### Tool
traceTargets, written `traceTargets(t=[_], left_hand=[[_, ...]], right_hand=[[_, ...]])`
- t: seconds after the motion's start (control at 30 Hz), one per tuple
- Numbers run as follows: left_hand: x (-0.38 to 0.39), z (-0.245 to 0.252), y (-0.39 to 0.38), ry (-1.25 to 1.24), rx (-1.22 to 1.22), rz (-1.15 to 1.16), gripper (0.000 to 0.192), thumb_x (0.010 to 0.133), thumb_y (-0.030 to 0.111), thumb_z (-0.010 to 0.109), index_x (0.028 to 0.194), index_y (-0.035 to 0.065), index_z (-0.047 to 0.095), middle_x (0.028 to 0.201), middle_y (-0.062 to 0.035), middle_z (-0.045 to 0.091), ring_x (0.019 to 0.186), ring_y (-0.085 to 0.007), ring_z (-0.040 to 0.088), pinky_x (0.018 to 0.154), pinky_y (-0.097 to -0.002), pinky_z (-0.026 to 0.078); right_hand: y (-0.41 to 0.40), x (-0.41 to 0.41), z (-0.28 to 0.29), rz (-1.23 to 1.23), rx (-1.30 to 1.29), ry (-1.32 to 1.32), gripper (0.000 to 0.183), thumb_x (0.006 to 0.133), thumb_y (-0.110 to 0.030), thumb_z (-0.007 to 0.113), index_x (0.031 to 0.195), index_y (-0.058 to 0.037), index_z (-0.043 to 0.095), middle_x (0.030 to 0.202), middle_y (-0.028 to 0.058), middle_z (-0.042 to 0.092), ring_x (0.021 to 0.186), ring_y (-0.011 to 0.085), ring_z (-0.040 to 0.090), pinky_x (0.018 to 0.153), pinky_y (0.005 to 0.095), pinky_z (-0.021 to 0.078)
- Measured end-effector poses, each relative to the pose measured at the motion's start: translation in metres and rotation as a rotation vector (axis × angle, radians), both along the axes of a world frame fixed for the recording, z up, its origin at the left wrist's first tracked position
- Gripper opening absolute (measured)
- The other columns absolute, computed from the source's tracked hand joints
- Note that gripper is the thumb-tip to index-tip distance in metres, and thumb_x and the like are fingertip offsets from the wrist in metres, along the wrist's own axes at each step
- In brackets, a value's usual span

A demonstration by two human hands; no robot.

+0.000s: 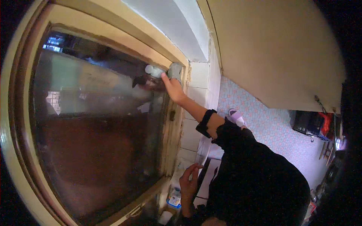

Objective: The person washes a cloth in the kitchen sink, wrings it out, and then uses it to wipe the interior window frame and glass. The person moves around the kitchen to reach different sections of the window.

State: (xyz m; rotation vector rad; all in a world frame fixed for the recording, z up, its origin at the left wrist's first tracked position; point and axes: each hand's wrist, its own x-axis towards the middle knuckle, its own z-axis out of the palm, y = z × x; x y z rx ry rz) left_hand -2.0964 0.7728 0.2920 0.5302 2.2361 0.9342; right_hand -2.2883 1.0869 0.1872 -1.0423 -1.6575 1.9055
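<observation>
My right hand (174,89) reaches to the upper right corner of a window sash, with its fingers on a grey cloth (175,70) pressed against the frame. Beside the thumb, a whitish rounded shape (154,70) shows against the glass; whether it is part of the cloth, another thing or a reflection is unclear. The window pane (99,135) is dark and carries reflections. My left hand (189,179) hangs lower down near the tiled ledge, its fingers loosely bent, and nothing shows in it. A black band circles my right forearm.
The yellowish wooden window frame (169,113) borders white wall tiles (197,104). Below my left hand lie a blue-and-white package (174,197) and a white object (165,217). A large beige panel (271,50) hangs over the patterned floor (254,113). A lilac slipper (235,115) is on my foot.
</observation>
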Motion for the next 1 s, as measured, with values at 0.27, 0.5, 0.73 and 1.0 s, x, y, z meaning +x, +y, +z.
traceTargets(t=[0.27,0.5,0.73,1.0], left_hand=[[0.012,0.002,-0.004,0.296,0.079,-0.261,0.023,0.096,0.017,0.056,0.112,0.0023,0.063,0.107,-0.0080,0.070,0.099,-0.0193,0.065,0.090,-0.0311,0.048],[0.018,0.032,-0.014,-0.125,0.143,0.065,0.026,0.095,0.015,0.058,0.119,0.0048,0.060,0.114,-0.0078,0.067,0.106,-0.0180,0.062,0.085,-0.0295,0.051],[0.030,-0.024,-0.038,0.294,0.078,-0.240,0.027,0.097,0.024,0.055,0.118,0.0091,0.062,0.116,-0.0093,0.066,0.107,-0.0233,0.063,0.092,-0.0330,0.049],[0.057,-0.032,-0.041,0.329,0.240,0.175,0.026,0.097,0.022,0.055,0.117,0.0077,0.062,0.112,-0.0109,0.067,0.107,-0.0258,0.063,0.092,-0.0347,0.048]], right_hand=[[0.025,-0.007,0.013,-0.013,-0.505,0.594,0.078,0.091,-0.065,0.037,0.131,0.0016,0.049,0.112,0.0132,0.060,0.096,0.0232,0.058,0.087,0.0339,0.0456],[-0.009,-0.007,0.182,-0.217,0.245,0.366,0.072,0.095,-0.057,0.037,0.079,0.0096,0.057,0.072,0.0167,0.059,0.071,0.0294,0.055,0.070,0.0426,0.0401],[-0.008,-0.015,0.292,-0.221,0.967,0.629,0.047,0.101,-0.030,0.032,0.083,0.0088,0.052,0.076,0.0316,0.056,0.071,0.0465,0.052,0.065,0.0521,0.0365],[-0.017,-0.009,0.335,-0.193,1.040,0.591,0.058,0.098,-0.041,0.039,0.077,0.0103,0.057,0.074,0.0345,0.055,0.071,0.0506,0.052,0.071,0.0531,0.0389]])
